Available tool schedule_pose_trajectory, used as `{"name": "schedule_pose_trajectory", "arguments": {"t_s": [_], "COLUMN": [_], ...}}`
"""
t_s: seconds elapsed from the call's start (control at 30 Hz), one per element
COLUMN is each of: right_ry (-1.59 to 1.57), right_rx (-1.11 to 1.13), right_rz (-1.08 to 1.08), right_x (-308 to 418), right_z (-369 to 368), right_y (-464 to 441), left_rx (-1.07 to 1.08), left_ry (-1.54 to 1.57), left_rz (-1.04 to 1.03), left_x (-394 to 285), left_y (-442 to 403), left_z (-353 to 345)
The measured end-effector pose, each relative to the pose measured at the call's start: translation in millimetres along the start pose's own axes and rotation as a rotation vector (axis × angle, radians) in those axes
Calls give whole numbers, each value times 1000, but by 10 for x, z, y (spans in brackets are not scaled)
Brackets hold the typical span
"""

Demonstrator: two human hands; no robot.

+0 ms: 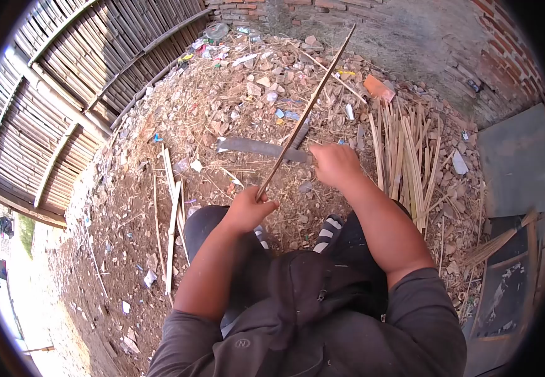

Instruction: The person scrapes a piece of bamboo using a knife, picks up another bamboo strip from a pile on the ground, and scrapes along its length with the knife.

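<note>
My left hand [247,210] is closed around the lower end of a long thin bamboo strip [313,97], which slants up and away to the right. In my right hand [336,166] is the handle of a machete [257,146], its fingers wrapped tight. The broad dark blade points left and crosses the strip; whether the two touch I cannot tell. A short dark stick-like piece [300,134] lies on the ground just behind the blade. The handle is mostly hidden by my fingers.
A pile of split bamboo strips [407,157] lies at right, and a few more strips [173,213] at left. Rubble and litter cover the ground [222,113]. A bamboo fence [65,81] stands left, a brick wall [398,38] behind, and a grey panel [514,160] at right.
</note>
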State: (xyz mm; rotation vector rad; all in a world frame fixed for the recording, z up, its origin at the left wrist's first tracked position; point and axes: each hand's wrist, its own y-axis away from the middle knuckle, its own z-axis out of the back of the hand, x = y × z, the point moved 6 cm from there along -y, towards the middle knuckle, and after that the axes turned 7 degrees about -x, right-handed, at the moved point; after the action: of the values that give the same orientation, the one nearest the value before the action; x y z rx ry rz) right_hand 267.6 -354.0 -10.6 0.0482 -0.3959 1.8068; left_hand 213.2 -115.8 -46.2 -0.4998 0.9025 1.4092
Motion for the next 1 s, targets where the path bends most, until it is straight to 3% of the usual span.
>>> {"name": "schedule_pose_trajectory", "arguments": {"t_s": [0.2, 0.5, 0.6, 0.7, 1.0], "right_ry": [53, -231, -180, -28, 49], "right_rx": [-219, 87, 124, 1, -211], "right_rz": [95, -92, -87, -7, 96], "right_x": [70, 4, 47, 101, -68], "right_z": [153, -99, -94, 59, 101], "right_y": [-50, -39, 11, 7, -111], "left_rx": [-10, -4, -12, -15, 2], "left_ry": [110, 70, -2, -13, 0], "left_rz": [-14, 1, 0, -4, -37], "left_x": [-46, 20, 39, 32, -93], "left_y": [26, -10, -15, -12, 113], "left_z": [35, 42, 35, 37, 150]}}
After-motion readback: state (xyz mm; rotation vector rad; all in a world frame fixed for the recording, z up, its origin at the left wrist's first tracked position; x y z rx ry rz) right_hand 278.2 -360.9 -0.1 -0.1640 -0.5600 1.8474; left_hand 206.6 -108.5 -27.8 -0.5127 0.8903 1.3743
